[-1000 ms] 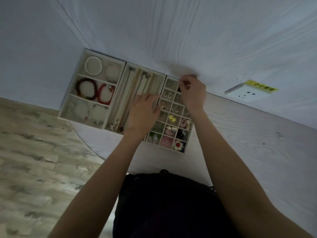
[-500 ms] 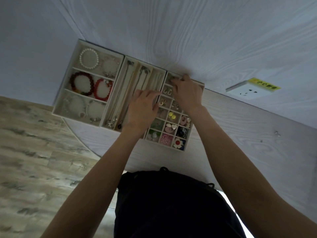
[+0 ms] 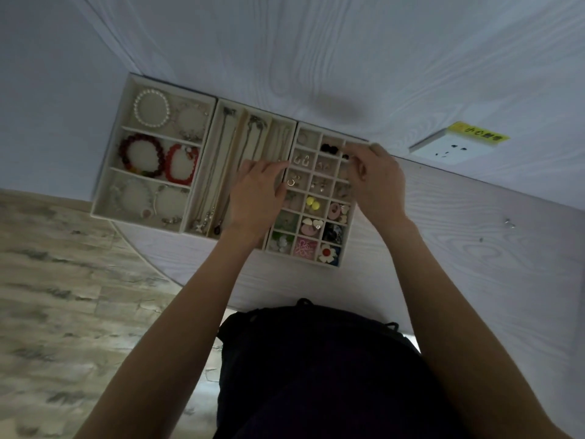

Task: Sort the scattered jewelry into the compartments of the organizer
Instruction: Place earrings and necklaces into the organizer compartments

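The organizer's small-grid earring tray (image 3: 316, 198) lies on the white wood-grain table (image 3: 443, 248), touching the necklace tray (image 3: 240, 172) on its left, with the bracelet tray (image 3: 152, 160) beyond that. The right hand (image 3: 378, 182) hovers over the grid's far right compartments, fingers curled and pinched together; whether they hold anything, I cannot tell. The left hand (image 3: 256, 194) rests on the grid's left edge, fingers relaxed and straight. A small loose silver piece (image 3: 509, 223) lies well right of the grid.
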Motion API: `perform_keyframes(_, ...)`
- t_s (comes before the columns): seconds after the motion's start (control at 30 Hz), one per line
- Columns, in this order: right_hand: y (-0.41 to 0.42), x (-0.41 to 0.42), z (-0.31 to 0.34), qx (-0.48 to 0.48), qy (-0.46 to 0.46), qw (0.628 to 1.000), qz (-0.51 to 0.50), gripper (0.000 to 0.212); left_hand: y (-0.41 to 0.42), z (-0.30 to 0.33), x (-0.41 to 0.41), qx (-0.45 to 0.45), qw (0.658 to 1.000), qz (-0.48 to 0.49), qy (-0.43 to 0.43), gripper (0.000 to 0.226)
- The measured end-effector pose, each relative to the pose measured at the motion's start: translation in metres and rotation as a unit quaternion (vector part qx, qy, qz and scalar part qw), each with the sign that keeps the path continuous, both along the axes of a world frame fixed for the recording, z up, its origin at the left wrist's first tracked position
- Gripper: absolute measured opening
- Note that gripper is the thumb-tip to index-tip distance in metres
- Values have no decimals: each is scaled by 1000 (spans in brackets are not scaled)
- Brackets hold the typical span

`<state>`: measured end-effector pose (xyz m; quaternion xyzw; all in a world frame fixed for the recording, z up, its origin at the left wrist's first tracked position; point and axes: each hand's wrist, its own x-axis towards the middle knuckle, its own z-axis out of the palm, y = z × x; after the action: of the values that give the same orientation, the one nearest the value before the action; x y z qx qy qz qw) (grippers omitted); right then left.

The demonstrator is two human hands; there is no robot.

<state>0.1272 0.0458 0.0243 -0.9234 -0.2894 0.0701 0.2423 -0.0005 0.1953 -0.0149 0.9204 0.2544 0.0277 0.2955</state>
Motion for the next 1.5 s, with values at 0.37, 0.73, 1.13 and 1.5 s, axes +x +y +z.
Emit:
perform_keyframes(0.37, -146, -45, -39, -130, 8, 991, -34, 43, -2, -2, 2, 49, 998, -17, 32, 35)
perform_keyframes(0.73, -100, -38, -30, -78, 106, 982, -137, 14, 0, -2, 2, 42, 998, -22, 29, 36)
perform_keyframes(1.13, 65, 10, -20, -84, 39, 994, -49, 21, 5, -5, 1, 45, 997, -50, 25, 37)
perform_keyframes(1.5, 44, 12, -21, -76, -27, 996, 43, 28, 23, -1, 32, 110, 990, -83, -31, 30)
